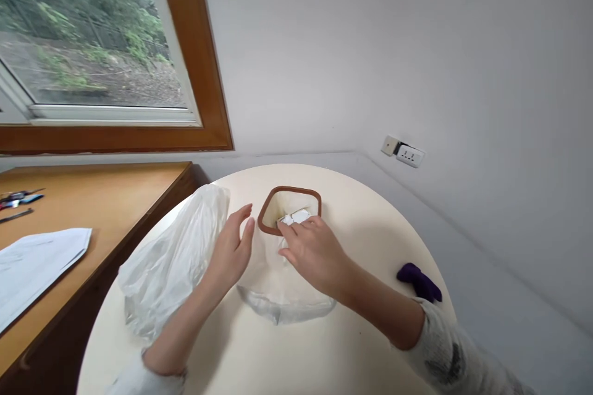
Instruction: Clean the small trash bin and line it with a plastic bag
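1. The left hand [234, 248] is open, thumb and fingers apart, just left of a brown-rimmed container [296, 188]; it appears to hold nothing.
2. The container lies between the hands, its rounded-square mouth facing up and its far rim beyond them.
3. The right hand [311, 253] has bent fingers at the container's near right rim, beside white material [299, 216] inside; whether they pinch anything, I cannot tell.
4. Counted left to right: one large crumpled white plastic bag [178, 253], left of and partly behind the left forearm; one container; one sheet of clear plastic [278, 311], spread on the near side of the container; one dark purple item [419, 282], well right of the right hand.
5. At far left, a wooden desk [125, 194] bears papers [41, 265] and several small objects [21, 199], too small to identify.
6. A pale round table [278, 364] carries the bag, container, plastic and purple item.
7. Behind stand a wood-framed window [188, 37] showing greenery, a plain pale wall [324, 49] and, rightward, two wall plates [410, 155], one with sockets.
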The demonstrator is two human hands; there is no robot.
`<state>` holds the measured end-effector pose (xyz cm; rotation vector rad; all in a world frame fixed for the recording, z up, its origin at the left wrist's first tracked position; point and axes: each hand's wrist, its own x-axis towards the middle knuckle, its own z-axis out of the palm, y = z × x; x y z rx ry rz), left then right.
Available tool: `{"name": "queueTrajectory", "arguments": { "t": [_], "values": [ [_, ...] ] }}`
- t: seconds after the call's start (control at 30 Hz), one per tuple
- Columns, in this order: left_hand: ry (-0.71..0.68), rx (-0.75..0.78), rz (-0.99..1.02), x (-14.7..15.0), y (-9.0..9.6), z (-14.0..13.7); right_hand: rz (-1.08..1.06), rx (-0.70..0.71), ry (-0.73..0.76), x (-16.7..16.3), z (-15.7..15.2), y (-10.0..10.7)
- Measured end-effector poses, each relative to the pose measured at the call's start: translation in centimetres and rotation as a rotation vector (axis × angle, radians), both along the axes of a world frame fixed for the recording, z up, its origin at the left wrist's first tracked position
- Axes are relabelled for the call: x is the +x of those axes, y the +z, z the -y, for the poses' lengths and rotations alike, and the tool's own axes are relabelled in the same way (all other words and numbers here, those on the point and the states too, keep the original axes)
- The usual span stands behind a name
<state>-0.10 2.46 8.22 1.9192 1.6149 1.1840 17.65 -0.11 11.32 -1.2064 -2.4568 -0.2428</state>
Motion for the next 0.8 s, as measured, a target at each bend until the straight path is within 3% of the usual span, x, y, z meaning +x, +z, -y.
{"name": "queueTrajectory", "arguments": {
  "t": [0.17,0.37,0.6,0.8],
  "values": [
    [0.027,-0.044,0.007,-1.6,-2.7,1.4,0.104,0.021,-0.019,0.9,-1.2,-1.1],
    [-0.016,-0.093,0.004,-1.4,-5.7,1.9,0.109,0.078,-0.12,4.3,-4.6,1.3],
    [-0.083,-0.21,-0.059,-0.4,-5.6,2.8,0.056,0.174,-0.299,9.7,-8.0,5.8],
    [-0.136,-0.233,-0.047,-0.1,-5.9,3.0,0.127,0.217,-0.337,12.2,-8.8,5.7]
  ]
}}
